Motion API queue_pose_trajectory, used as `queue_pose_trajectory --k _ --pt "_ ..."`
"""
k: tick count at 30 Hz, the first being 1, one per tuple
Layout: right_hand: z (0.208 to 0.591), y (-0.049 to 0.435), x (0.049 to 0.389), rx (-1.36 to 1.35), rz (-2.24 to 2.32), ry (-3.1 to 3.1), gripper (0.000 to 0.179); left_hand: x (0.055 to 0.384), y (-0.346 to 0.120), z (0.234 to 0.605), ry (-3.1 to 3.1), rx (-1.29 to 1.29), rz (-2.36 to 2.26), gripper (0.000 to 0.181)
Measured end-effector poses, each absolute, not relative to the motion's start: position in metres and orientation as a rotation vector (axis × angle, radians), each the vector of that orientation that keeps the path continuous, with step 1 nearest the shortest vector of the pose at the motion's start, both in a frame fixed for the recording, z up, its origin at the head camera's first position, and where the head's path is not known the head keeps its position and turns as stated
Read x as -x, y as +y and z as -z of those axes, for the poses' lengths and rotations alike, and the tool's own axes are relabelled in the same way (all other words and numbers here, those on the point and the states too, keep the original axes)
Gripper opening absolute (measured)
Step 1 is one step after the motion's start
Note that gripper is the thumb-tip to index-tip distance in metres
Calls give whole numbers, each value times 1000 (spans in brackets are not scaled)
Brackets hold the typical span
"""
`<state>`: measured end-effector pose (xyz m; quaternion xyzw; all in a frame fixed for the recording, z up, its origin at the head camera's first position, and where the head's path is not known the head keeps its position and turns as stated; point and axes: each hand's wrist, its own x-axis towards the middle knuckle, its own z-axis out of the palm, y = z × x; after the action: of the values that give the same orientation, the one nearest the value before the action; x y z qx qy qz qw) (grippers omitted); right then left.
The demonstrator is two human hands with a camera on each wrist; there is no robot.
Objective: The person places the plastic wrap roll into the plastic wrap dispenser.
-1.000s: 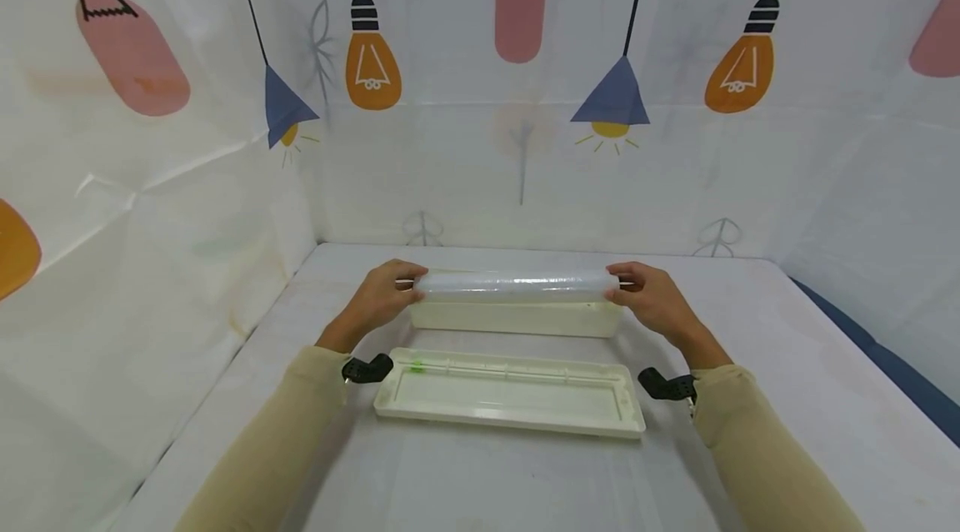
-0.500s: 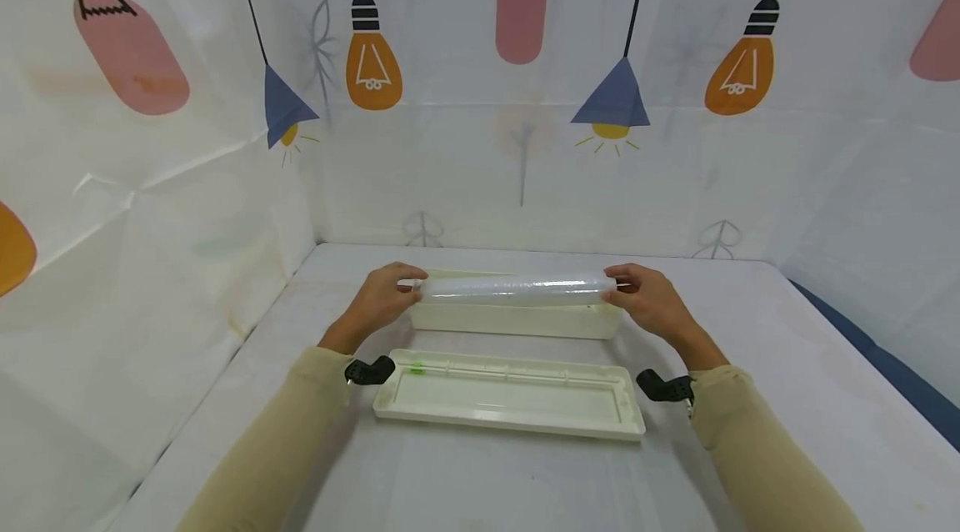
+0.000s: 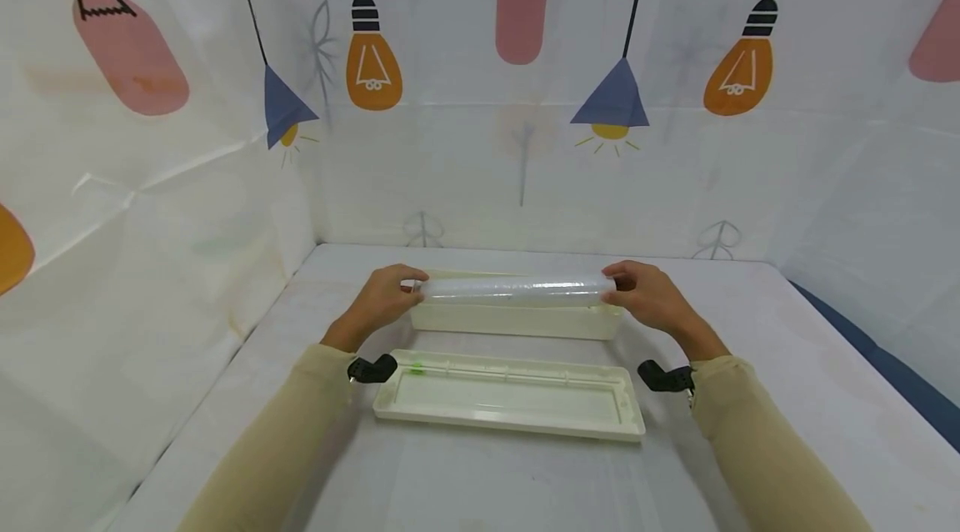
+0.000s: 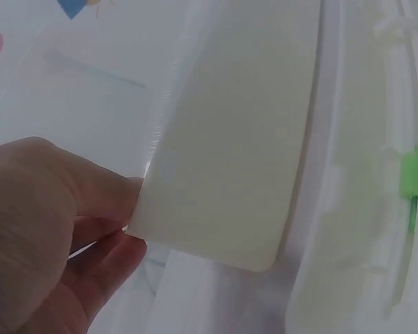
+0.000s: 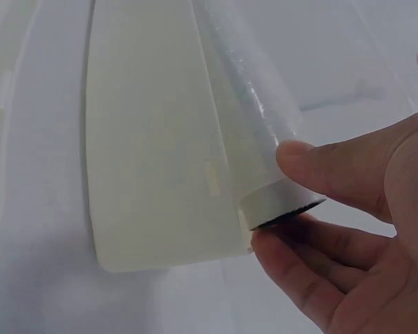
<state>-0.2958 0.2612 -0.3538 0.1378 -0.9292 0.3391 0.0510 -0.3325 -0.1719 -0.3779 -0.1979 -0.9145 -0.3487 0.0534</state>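
Note:
A roll of cling film [image 3: 517, 290], clear and shiny on a pale core, spans the mouth of a long cream plastic box [image 3: 513, 322]. My left hand [image 3: 384, 298] holds the roll's left end, fingers right at the box's corner. In the left wrist view the box wall hides most of the roll. The other end is pinched by my right hand [image 3: 651, 298], with the thumb on top and fingers below. In the right wrist view that end of the roll [image 5: 282, 202] sits above the box rim, its dark hollow core showing.
In front of the box lies its long cream lid [image 3: 510, 395], inner side up, with a green slider [image 4: 412, 174] on a track. A white cloth covers the table [image 3: 480, 482]. Behind stands a white printed curtain [image 3: 480, 173].
The roll has come down slightly toward the box, its left end most, with both hands staying on its ends. The box and lid have not moved.

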Motion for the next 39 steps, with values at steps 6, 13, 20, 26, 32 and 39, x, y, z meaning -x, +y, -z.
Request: queue_pose_trajectory --k 6,13,20,26,32,39 --pt "356 262 297 -420 -1067 -2830 47 333 -173 378 -2779 609 1049 33" --pt "357 263 299 -430 -1087 -2840 46 334 -174 380 -2768 627 1052 33" --pt "357 263 300 -442 -1079 -2829 47 334 -175 379 -2764 650 1068 32" --pt "356 263 302 -413 -1083 -2853 47 336 -175 378 -2807 652 1055 35" --pt "356 262 303 -406 -1073 -2857 46 338 -175 377 -2804 647 1057 36" --pt "360 262 304 -412 -1042 -2832 39 339 -175 382 -2769 623 1072 33"
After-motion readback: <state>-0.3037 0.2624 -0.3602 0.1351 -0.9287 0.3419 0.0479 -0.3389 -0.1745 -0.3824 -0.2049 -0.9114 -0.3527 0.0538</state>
